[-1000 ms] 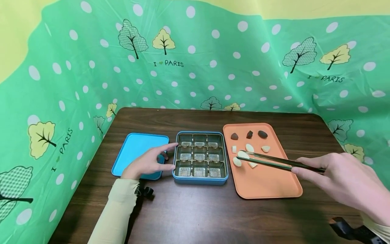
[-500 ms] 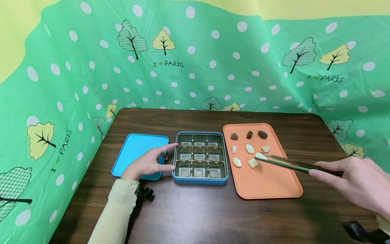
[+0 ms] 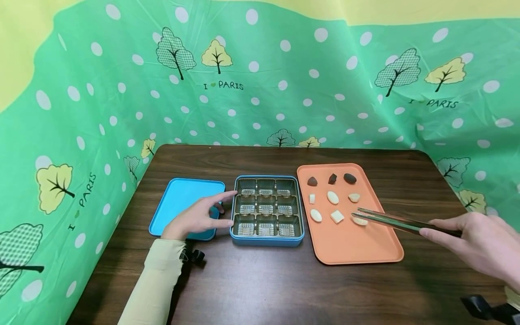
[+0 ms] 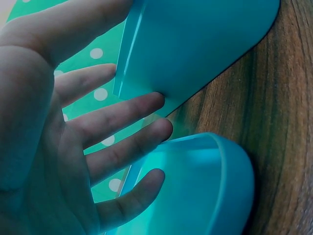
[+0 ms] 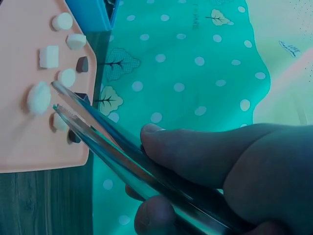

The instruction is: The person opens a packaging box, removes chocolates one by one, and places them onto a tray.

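Observation:
My right hand (image 3: 475, 239) pinches a pair of metal tweezers (image 3: 402, 222) between thumb and fingers. Their two tips stand apart close over a white oval piece (image 3: 359, 221) on the orange tray (image 3: 353, 247); in the right wrist view this oval piece (image 5: 38, 98) shows just beyond the tips. My left hand (image 3: 192, 216) reaches over the blue lid, thumb and index fingertip at the left wall of a blue box (image 3: 266, 242). In the left wrist view its fingers (image 4: 117, 115) are spread. The box's insert has several unfilled compartments.
Dark brown pieces (image 3: 350, 178) lie along the tray's far edge. Other white pieces, including a square one (image 3: 337, 216), lie in rows nearer. The blue lid (image 3: 174, 205) rests left of the box on the wooden table (image 3: 260, 284). A green dotted cloth (image 3: 260, 113) hangs behind.
The tweezers have carried the white oval piece rightward across the tray and let it go beside the square piece. Their tips have spread apart. My left hand has kept its place.

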`<action>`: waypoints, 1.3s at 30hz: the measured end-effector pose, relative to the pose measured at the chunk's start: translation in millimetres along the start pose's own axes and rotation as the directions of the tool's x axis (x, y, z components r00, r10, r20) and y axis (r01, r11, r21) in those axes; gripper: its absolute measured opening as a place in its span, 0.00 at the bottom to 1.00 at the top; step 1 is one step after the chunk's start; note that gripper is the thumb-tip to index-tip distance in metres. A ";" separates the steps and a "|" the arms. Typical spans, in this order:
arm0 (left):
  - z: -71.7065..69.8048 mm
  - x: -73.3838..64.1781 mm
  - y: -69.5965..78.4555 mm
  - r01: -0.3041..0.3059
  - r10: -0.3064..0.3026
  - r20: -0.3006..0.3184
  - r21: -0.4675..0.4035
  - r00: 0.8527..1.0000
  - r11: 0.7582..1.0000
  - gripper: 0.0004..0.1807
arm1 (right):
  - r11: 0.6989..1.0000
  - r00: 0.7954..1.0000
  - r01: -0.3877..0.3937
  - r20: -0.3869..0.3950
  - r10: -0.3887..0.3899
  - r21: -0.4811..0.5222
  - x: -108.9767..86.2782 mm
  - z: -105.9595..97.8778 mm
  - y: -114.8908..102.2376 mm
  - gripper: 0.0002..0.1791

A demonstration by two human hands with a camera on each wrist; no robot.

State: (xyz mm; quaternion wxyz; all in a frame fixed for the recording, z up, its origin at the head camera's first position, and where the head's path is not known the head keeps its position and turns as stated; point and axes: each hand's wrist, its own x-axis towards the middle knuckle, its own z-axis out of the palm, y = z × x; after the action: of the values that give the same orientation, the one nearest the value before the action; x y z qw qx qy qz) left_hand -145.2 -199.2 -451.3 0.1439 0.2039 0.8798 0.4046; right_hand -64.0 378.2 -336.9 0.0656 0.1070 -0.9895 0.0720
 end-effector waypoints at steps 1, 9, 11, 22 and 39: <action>-0.1 -0.2 0.0 0.000 0.000 0.001 0.000 1.000 1.000 0.47 | 1.000 1.000 -0.001 0.005 0.001 0.000 0.2 0.7 1.0 0.23; -0.1 -0.8 1.4 0.013 -0.013 0.000 0.000 1.000 1.000 0.47 | 1.000 1.000 0.003 0.007 -0.003 0.001 0.2 5.0 3.8 0.23; 0.0 -0.9 1.7 0.017 -0.017 0.001 -0.001 1.000 1.000 0.47 | 1.000 1.000 0.000 0.016 0.000 0.006 0.3 4.7 4.4 0.24; -0.4 -1.3 2.1 0.020 -0.020 0.003 -0.009 1.000 1.000 0.47 | 1.000 1.000 -0.004 0.024 0.004 0.012 0.3 4.5 4.1 0.23; -0.5 -1.3 1.8 0.022 -0.022 0.004 0.016 1.000 1.000 0.47 | 0.987 0.988 -0.150 0.028 0.149 0.056 4.3 4.2 4.8 0.30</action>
State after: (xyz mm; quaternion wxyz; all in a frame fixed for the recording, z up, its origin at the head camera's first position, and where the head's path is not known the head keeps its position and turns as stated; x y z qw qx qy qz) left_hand -143.9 -199.1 -449.4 0.1484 0.1962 0.8849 0.3955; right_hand -69.8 381.3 -341.0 0.0452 0.0352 -0.9929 0.1041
